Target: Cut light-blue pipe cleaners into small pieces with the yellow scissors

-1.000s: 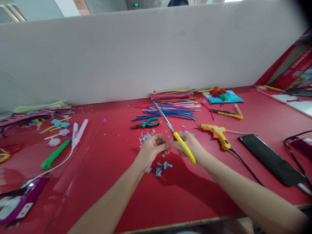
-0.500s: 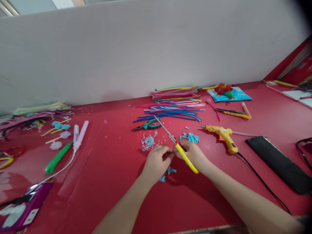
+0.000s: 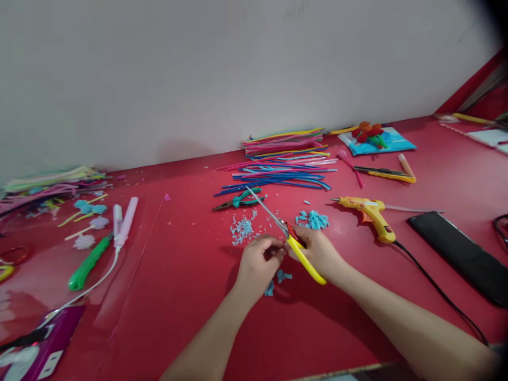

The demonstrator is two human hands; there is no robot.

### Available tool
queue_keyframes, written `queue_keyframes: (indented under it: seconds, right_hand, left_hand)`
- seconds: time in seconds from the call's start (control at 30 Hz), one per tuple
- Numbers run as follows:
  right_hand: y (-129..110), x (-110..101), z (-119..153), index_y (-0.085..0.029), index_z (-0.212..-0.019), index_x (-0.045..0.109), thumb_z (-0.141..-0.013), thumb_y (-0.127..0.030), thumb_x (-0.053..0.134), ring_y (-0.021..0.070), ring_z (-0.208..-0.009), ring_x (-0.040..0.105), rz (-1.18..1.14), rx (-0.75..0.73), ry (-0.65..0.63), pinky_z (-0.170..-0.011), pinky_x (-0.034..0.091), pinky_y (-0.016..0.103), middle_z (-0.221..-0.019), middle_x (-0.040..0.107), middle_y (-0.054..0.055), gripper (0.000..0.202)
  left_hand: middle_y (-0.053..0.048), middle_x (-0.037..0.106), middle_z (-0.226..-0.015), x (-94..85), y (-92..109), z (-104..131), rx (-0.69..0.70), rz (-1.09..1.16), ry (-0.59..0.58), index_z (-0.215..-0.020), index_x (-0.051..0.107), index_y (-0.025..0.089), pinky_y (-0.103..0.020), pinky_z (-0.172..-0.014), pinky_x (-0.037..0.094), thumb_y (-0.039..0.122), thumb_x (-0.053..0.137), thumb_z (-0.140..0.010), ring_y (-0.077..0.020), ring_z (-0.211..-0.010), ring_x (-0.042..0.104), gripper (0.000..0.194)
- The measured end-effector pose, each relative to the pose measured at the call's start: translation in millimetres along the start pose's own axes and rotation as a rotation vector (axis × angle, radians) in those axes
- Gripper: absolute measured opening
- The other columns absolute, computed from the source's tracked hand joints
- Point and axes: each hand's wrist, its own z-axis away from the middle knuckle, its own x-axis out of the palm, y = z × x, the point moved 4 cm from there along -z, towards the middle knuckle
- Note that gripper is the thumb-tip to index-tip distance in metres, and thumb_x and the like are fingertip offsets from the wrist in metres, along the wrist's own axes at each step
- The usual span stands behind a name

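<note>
My right hand (image 3: 317,251) grips a pair of scissors (image 3: 305,259) with yellow and red handles, the blades pointing up and to the left. Fingertips of my left hand (image 3: 260,262) are pinched together close to the right fingers; anything between them is too small or hidden to make out. Beyond my left hand lies a scatter of tiny light-blue clippings (image 3: 242,230). A small heap of light-blue pieces (image 3: 316,220) sits just past my right hand. On the near side, a few larger blue pieces (image 3: 282,276) rest below my fingers.
Teal-handled pliers (image 3: 240,200) lie before a stack of coloured pipe cleaners (image 3: 281,144). To the right are a yellow glue gun (image 3: 369,211) with its cord and a black phone (image 3: 460,256). At left lie a green-handled tool (image 3: 89,264), a pink hair-iron-like device (image 3: 125,222) and a purple box (image 3: 59,338).
The view has tilted and shifted slightly. The scissor blades look closer together, with more of the red handle showing in my right hand. Both hands stay close together in about the same place.
</note>
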Motion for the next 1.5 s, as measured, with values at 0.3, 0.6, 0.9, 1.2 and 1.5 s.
queue_keyframes:
  seconds: [0.3,0.6,0.9,1.2,1.5]
  right_hand:
    - [-6.3,-11.4,0.1,-0.019,-0.057,0.034,-0.067,-0.038,0.049,0.0066,-0.048,0.027,0.119,-0.033,0.046,-0.043,0.020,0.019,-0.051,0.031,-0.006,0.027]
    - [-8.8,-28.5,4.8,-0.020,-0.078,0.047,-0.072,-0.052,0.044,0.0122,-0.049,0.047,0.583,-0.078,0.005,-0.046,0.022,0.022,-0.058,0.054,0.000,0.033]
    - [-9.2,-16.7,10.1,-0.019,-0.081,0.044,-0.076,-0.052,0.036,0.0163,-0.053,0.054,0.829,-0.124,-0.054,-0.046,0.018,0.025,-0.064,0.060,0.003,0.034]
    - [-8.4,-22.7,14.5,-0.019,-0.084,0.043,-0.077,-0.049,0.037,0.0177,-0.057,0.055,0.856,-0.172,-0.054,-0.048,0.021,0.025,-0.066,0.059,0.003,0.031]
    - [3.3,-22.1,20.9,-0.018,-0.085,0.045,-0.076,-0.054,0.036,0.0177,-0.054,0.054,0.919,-0.213,-0.060,-0.046,0.018,0.026,-0.063,0.059,0.003,0.038]
  left_hand:
    - [0.000,0.056,-0.064,-6.3,-1.8,-8.3,-0.148,0.259,0.072,-0.069,0.059,0.016,-0.022,-0.057,0.039,0.025,0.057,-0.065,-0.0115,-0.059,0.050,0.011]
    - [0.000,0.055,-0.065,-19.8,-5.8,-19.9,-0.352,0.859,0.281,-0.077,0.058,0.012,-0.019,-0.054,0.039,0.024,0.063,-0.062,-0.0074,-0.055,0.050,0.019]
    - [-0.002,0.057,-0.070,-27.1,-13.2,-9.3,-0.283,0.920,0.367,-0.078,0.057,0.012,-0.022,-0.062,0.042,0.020,0.059,-0.067,-0.0095,-0.063,0.053,0.013]
    - [-0.001,0.058,-0.069,-27.0,-12.0,-8.8,-0.283,1.004,0.356,-0.076,0.058,0.014,-0.023,-0.065,0.043,0.020,0.059,-0.068,-0.0101,-0.064,0.055,0.010]
    - [0.000,0.057,-0.065,-24.1,-4.9,-6.6,-0.251,0.952,0.318,-0.072,0.058,0.014,-0.021,-0.060,0.040,0.017,0.056,-0.071,-0.0078,-0.058,0.051,0.004]
